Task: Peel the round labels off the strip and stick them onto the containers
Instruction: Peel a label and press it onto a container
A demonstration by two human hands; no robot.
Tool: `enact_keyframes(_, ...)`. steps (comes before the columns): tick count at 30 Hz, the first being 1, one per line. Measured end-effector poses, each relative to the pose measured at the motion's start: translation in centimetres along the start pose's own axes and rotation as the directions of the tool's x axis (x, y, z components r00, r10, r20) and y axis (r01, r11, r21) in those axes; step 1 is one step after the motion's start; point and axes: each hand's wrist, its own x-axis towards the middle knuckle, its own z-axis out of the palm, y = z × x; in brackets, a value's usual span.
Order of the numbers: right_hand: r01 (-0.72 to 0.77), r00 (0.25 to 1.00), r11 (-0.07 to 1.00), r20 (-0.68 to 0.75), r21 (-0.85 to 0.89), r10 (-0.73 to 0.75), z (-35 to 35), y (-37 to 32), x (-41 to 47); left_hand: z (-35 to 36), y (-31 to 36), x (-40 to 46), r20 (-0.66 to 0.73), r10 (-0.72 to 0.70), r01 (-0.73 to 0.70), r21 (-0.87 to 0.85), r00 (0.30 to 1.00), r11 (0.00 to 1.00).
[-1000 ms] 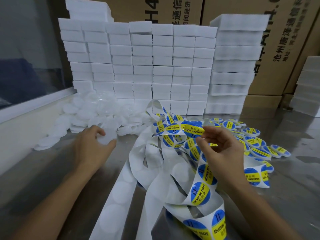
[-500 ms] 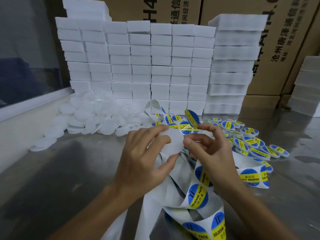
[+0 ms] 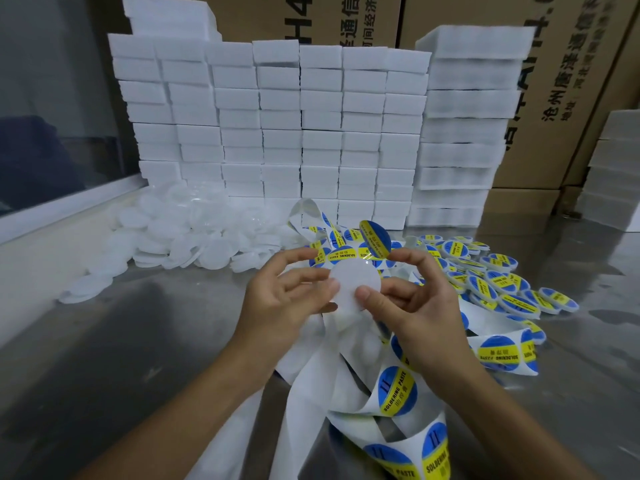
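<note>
We find task approx. part done: labelled containers (image 3: 498, 289) piled right, blank pile (image 3: 180, 240) left, label strip (image 3: 394, 393) part-used; left hand (image 3: 287, 299) and right hand (image 3: 408, 306) pinch one blank container (image 3: 353, 285) mid-table.

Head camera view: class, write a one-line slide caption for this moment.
Both hands hold a blank white container above the label strip, a peeled round label poised over it.

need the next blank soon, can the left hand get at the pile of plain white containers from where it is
Probably yes. The left hand now holds a white container together with the right hand, so it must let go first. The unlabeled pile lies on its own side, with bare table between.
</note>
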Motion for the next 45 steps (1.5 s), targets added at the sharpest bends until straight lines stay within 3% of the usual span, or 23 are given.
enact_keyframes(2,0.002,1.0,1.0,-0.007,-0.01,-0.002,0.0,0.1,0.0,-0.4,0.1,0.3,0.051,-0.129,0.135,-0.16,0.99,0.978)
enact_keyframes(5,0.008,1.0,1.0,-0.012,-0.014,-0.008,0.0,0.2,0.1,-0.5,0.1,0.4,0.092,-0.197,0.212,-0.194,0.976,0.958)
enact_keyframes(10,0.015,1.0,0.999,-0.027,-0.03,-0.016,-0.1,0.1,0.0,-0.2,-0.2,0.2,0.077,-0.227,0.238,-0.188,0.971,0.953)
enact_keyframes(17,0.084,0.957,0.97,-0.252,-0.228,-0.142,-0.7,0.1,0.5,-0.7,-0.5,0.6,-0.001,-0.265,0.257,-0.247,0.964,0.934)
enact_keyframes(20,0.068,0.945,0.981,-0.303,-0.184,-0.122,-1.6,-0.2,0.8,-0.9,-0.6,0.7,-0.028,-0.273,0.258,-0.254,0.962,0.932)
enact_keyframes(25,-0.139,0.971,0.99,-0.195,-0.002,0.136,-1.5,-0.2,0.9,-0.9,-0.6,0.7,-0.048,-0.276,0.255,-0.253,0.96,0.933)
enact_keyframes(30,-0.144,0.984,0.985,-0.118,-0.095,0.132,-0.6,-0.1,0.4,-0.5,-0.4,0.5,-0.037,-0.274,0.261,-0.21,0.961,0.942)
enact_keyframes(45,-0.166,0.979,0.975,-0.138,-0.147,0.146,-0.4,-0.3,0.3,-0.3,-0.1,0.3,-0.039,-0.257,0.246,-0.182,0.966,0.952)
